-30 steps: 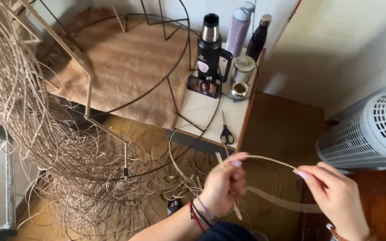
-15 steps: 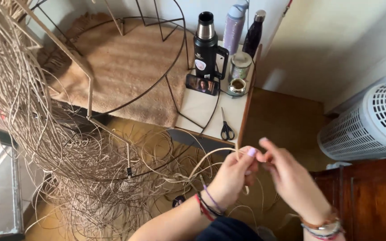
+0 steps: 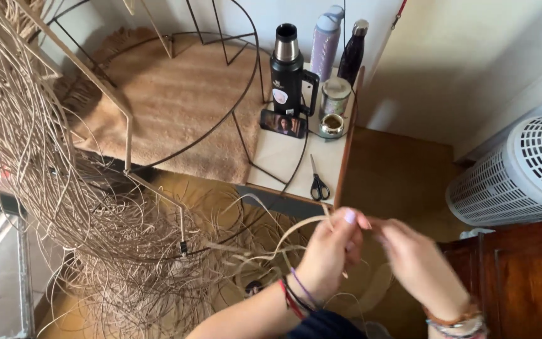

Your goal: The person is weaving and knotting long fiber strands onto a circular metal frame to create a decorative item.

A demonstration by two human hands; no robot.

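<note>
Low in the middle of the frame, both hands meet. The left hand (image 3: 332, 251) is curled shut, pinching a flat pale reed strip (image 3: 286, 235) between thumb and fingers. The strip arcs away from the knuckles toward lower centre-left and runs down into the loose tangle of reeds (image 3: 95, 251). The right hand (image 3: 412, 260) sits just beside it, fingertips drawn together right at the left hand's thumb; it is blurred, so whether it actually grips the strip I cannot tell. Bracelets ring both wrists.

The tangle fills the whole left side, draped over a black wire frame (image 3: 221, 119) whose hoops sweep across the upper centre. Under the hoops lies a tan woven mat (image 3: 183, 100).

In the upper middle, a small white table (image 3: 286, 166) carries a black flask (image 3: 286, 69), a lilac bottle (image 3: 325, 41) and a dark bottle (image 3: 352, 53) behind it, a small metal cup (image 3: 332, 124), a phone (image 3: 283, 123) propped up, and scissors (image 3: 318, 184) near the front edge, just above the hands.

At the right edge, a white slatted basket (image 3: 515, 176) lies over a dark wooden cabinet (image 3: 522, 276).
</note>
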